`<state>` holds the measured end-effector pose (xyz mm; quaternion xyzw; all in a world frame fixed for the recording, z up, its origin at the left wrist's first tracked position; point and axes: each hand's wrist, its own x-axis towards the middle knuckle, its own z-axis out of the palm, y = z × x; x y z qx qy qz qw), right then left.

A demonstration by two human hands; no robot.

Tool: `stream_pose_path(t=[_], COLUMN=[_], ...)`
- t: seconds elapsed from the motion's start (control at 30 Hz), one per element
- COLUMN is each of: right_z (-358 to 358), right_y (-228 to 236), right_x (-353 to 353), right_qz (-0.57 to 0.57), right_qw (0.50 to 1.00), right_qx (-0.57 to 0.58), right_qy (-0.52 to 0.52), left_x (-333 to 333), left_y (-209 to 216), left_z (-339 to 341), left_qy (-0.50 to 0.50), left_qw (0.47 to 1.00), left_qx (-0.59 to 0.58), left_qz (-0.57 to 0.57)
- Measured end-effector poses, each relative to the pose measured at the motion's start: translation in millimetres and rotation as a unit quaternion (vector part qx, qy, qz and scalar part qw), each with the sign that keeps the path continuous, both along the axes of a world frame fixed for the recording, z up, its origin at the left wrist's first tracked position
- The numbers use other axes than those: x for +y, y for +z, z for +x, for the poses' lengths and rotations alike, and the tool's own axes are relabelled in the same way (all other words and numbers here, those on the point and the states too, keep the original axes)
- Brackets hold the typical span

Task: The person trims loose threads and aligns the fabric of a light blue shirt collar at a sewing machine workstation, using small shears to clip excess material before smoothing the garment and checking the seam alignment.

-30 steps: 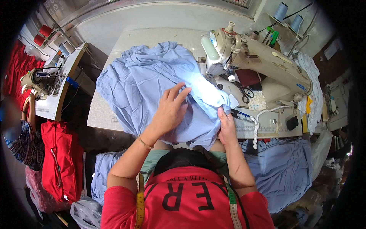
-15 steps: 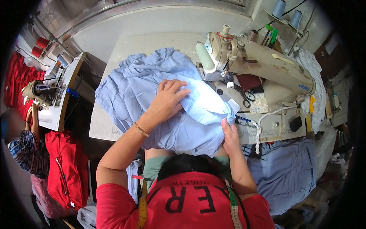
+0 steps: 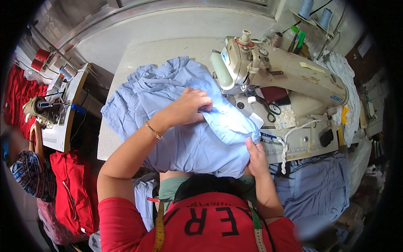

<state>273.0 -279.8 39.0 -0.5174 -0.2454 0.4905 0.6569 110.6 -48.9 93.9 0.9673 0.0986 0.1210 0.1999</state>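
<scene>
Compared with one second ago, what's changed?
The left hand, fingers spread then, now curls them into the wrinkled light-blue cloth, apparently gripping it. The right hand still holds the cloth's right end; the beige metal sewing machine and black-handled scissors stayed put.

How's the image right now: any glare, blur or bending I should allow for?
Head view: glare washes out the light-blue cloth between left hand and right hand; head view: the ledge along the back wall bows into an arc, corners black; head view, far left: the co-worker's head is blurred.
</scene>
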Motion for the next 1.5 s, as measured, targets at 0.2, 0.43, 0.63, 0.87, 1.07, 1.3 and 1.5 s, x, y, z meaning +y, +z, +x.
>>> stream_pose_path(t=[0.2, 0.43, 0.63, 0.87, 1.07, 1.3, 1.5], right_z=[0.5, -0.1, 1.1, 1.3, 0.5, -21.4, -106.2], right_y=[3.7, 4.4, 3.0, 1.9, 3.0, 15.8, 55.2], right_x=[2.9, 3.1, 4.4, 4.7, 5.4, 19.0, 125.9], right_qz=[0.015, 0.026, 0.027, 0.031, 0.026, 0.041, 0.039], right_qw=[1.000, 0.999, 0.999, 0.999, 0.999, 0.991, 0.894], right_qx=[0.022, 0.021, 0.033, 0.035, 0.017, -0.088, -0.393], right_qy=[0.013, -0.002, -0.014, -0.012, -0.012, 0.095, 0.211], left_x=[-3.0, -1.6, -2.4, 0.6, -2.6, -10.2, 17.7], left_y=[-8.4, -9.1, -17.0, -22.0, 19.3, 65.8, 175.8], left_z=[-9.7, -10.7, -15.9, -16.5, -29.5, -66.3, -109.5], left_qy=[0.034, 0.061, 0.036, 0.025, 0.071, 0.091, 0.292], left_qw=[0.998, 0.997, 0.995, 0.980, 0.932, 0.988, 0.927], left_qx=[-0.057, -0.054, -0.078, -0.125, -0.048, -0.061, -0.111], left_qz=[-0.009, 0.008, 0.043, 0.152, -0.353, -0.106, 0.207])
